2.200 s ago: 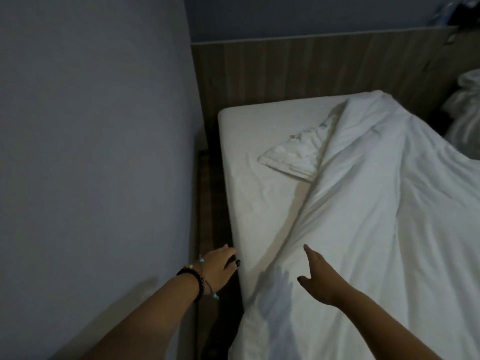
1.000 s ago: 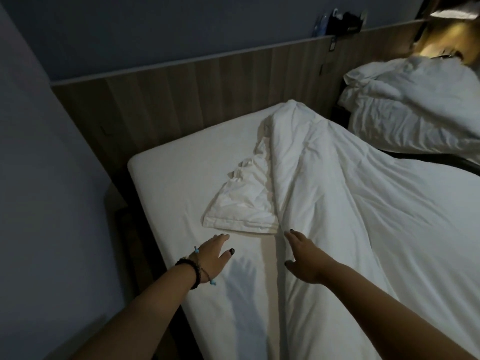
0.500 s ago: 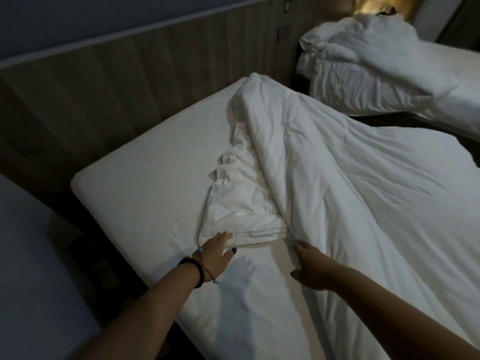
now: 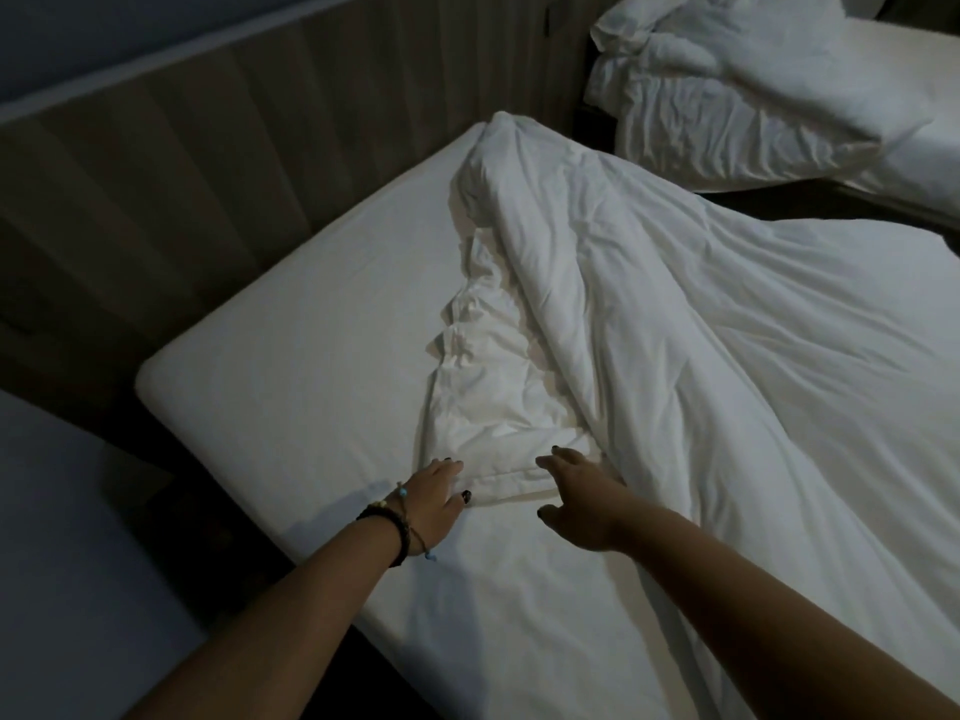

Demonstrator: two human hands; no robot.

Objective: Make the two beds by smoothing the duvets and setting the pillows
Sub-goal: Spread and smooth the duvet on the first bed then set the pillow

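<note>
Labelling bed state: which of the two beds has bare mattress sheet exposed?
The near bed, the one both hands reach over: its duvet is folded back, leaving the sheet bare by the headboard. The far bed, top right, is piled with crumpled bedding.

Two bare forearms and hands, no sleeves in sight. The left hand (image 4: 434, 498) has dark-painted fingernails, and its wrist carries a stack of bracelets (image 4: 390, 527) — a thick dark beaded or braided band, a thinner dark cord, and a fine string with small turquoise-blue beads, one bead dangling below. The right hand (image 4: 579, 504) also has dark nails — its wrist is bare.
</note>
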